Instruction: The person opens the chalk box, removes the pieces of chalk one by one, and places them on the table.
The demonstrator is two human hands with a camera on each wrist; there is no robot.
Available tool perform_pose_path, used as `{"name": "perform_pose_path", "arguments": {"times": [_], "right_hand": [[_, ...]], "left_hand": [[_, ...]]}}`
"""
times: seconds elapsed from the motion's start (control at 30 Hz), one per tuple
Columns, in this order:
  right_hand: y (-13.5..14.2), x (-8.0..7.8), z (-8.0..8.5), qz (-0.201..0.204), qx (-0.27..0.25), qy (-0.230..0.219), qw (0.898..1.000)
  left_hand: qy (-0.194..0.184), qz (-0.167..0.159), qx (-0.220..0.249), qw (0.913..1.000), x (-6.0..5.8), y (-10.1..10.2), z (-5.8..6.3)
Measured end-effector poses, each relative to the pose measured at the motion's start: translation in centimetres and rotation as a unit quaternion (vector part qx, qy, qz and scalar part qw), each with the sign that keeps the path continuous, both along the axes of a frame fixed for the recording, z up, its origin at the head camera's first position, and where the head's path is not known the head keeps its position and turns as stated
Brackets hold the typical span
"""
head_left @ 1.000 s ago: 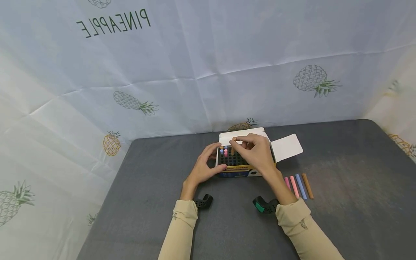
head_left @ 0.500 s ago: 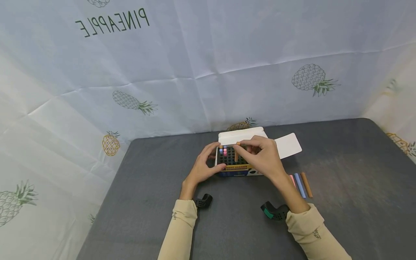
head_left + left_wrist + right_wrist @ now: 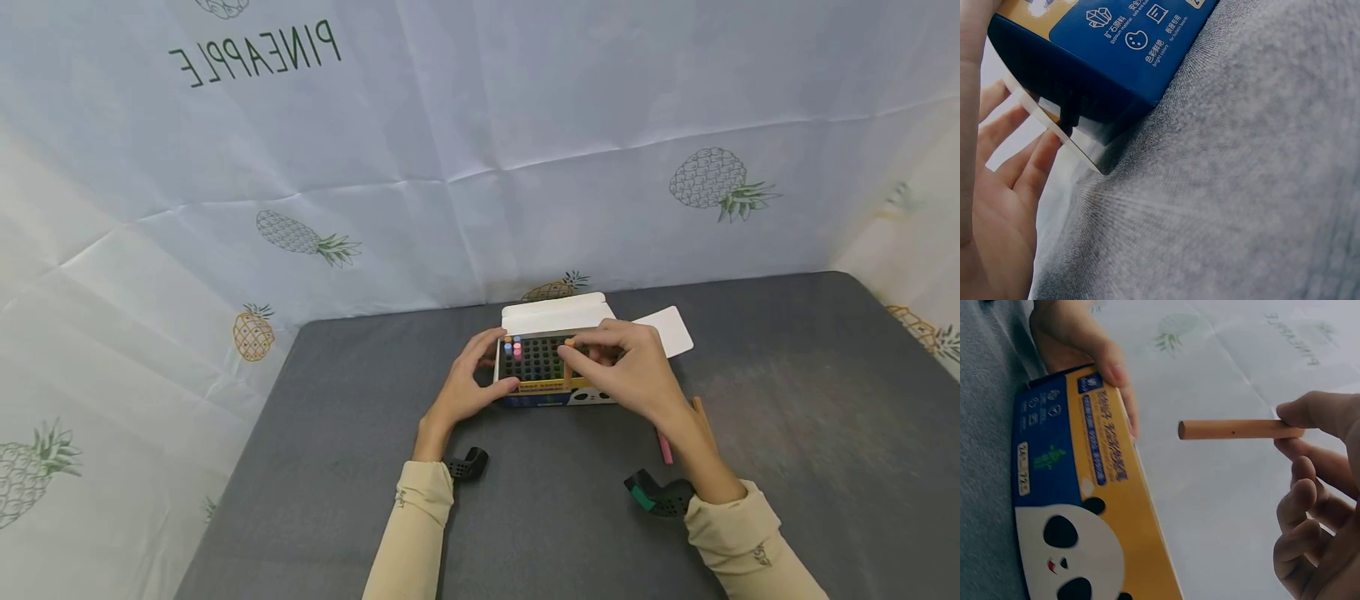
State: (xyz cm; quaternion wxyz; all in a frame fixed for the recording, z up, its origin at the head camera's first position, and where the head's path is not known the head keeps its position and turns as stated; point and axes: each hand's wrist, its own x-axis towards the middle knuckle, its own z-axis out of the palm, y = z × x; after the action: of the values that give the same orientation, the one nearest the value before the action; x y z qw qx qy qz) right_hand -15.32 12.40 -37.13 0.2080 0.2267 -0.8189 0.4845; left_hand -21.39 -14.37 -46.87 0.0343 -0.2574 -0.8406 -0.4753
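Observation:
My right hand (image 3: 630, 367) pinches one end of an orange-brown chalk stick (image 3: 1229, 429) between thumb and index finger. In the head view the stick stands upright over the front right part of a chalk box (image 3: 543, 399). The right wrist view shows its lower end bare, apart from the box. The box is blue and yellow with a panda face, and a black insert (image 3: 540, 360) full of round holes sits inside. Several orange, blue and pink chalks (image 3: 517, 353) fill holes at its left end. My left hand (image 3: 467, 382) holds that end, thumb at the front edge, fingers behind.
The box's white lid (image 3: 555, 313) stands raised at the back, and a white side flap (image 3: 671, 329) sticks out right. On the dark table (image 3: 360, 400), a pink chalk (image 3: 665, 447) and a brown chalk (image 3: 701, 408) lie partly under my right forearm. A pineapple-print curtain (image 3: 420, 242) hangs behind.
My right hand has moved right and toward me with the orange-brown chalk, from the insert's left part to its front right. My left hand stays on the box.

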Motion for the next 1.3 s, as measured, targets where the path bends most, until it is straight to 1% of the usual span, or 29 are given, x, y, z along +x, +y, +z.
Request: {"name": "perform_pose_path", "arguments": {"times": [0.2, 0.4, 0.6, 0.7, 0.8, 0.93, 1.03, 1.23, 1.3], "right_hand": [[1.3, 0.2, 0.5, 0.014, 0.021, -0.015, 1.000], [2.9, 0.2, 0.8, 0.019, 0.049, -0.036, 0.998], [4.8, 0.2, 1.3, 0.040, 0.075, -0.074, 0.994], [5.5, 0.1, 1.4, 0.047, 0.086, -0.081, 0.992], [6.1, 0.1, 1.5, 0.057, 0.092, -0.087, 0.990], [7.1, 0.1, 1.6, 0.072, 0.090, -0.115, 0.987], [8.0, 0.3, 1.7, 0.078, 0.082, -0.140, 0.984], [9.6, 0.3, 1.5, 0.080, 0.093, -0.175, 0.977], [10.2, 0.3, 1.4, 0.086, 0.095, -0.184, 0.975]], "left_hand": [[0.001, -0.002, -0.003, 1.0000, 0.0, 0.0, 0.1], [0.001, 0.000, -0.007, 1.0000, 0.1, -0.1, 0.1], [0.009, -0.003, -0.001, 1.0000, 0.1, -0.2, 0.2], [0.011, -0.005, 0.002, 0.9999, 0.1, -0.1, 0.3], [0.018, -0.008, 0.002, 0.9998, 0.1, -0.1, 0.2], [0.025, -0.010, 0.002, 0.9996, 0.1, -0.1, 0.1], [0.017, -0.008, 0.001, 0.9998, 0.1, -0.1, 0.1], [0.001, -0.003, -0.004, 1.0000, 0.1, -0.1, 0.2], [-0.001, -0.002, -0.005, 1.0000, 0.1, -0.1, 0.2]]}}
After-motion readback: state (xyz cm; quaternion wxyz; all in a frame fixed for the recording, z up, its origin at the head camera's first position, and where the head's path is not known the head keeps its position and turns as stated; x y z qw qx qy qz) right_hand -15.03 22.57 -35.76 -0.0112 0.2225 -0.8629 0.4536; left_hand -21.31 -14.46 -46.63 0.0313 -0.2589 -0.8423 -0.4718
